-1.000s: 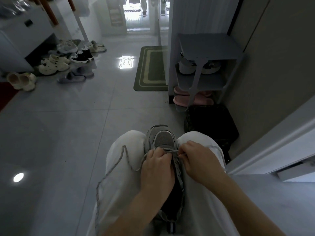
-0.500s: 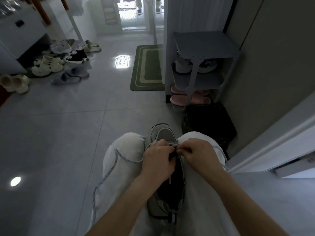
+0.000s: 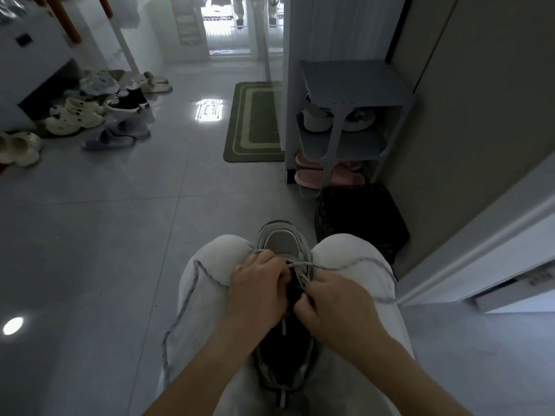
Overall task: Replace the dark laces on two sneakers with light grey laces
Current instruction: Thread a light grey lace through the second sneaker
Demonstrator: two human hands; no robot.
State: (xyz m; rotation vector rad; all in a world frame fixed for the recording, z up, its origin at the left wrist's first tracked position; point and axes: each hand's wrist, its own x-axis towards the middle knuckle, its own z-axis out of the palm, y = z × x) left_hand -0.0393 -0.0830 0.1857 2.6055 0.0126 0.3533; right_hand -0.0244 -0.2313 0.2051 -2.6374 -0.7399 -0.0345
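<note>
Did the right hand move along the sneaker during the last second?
Yes. The right hand, pinching the light grey lace, has drawn back toward the person, away from the toe of the sneaker.

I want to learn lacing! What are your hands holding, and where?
The left hand and right hand grip the light grey lace near the sneaker's eyelets.

A home entrance hall — a grey shoe rack [image 3: 354,82] holds pink slippers [image 3: 309,178], a green doormat [image 3: 255,121] lies on the glossy tiled floor [image 3: 120,220], and loose clogs [image 3: 75,118] and sandals [image 3: 156,84] crowd the far wall.
</note>
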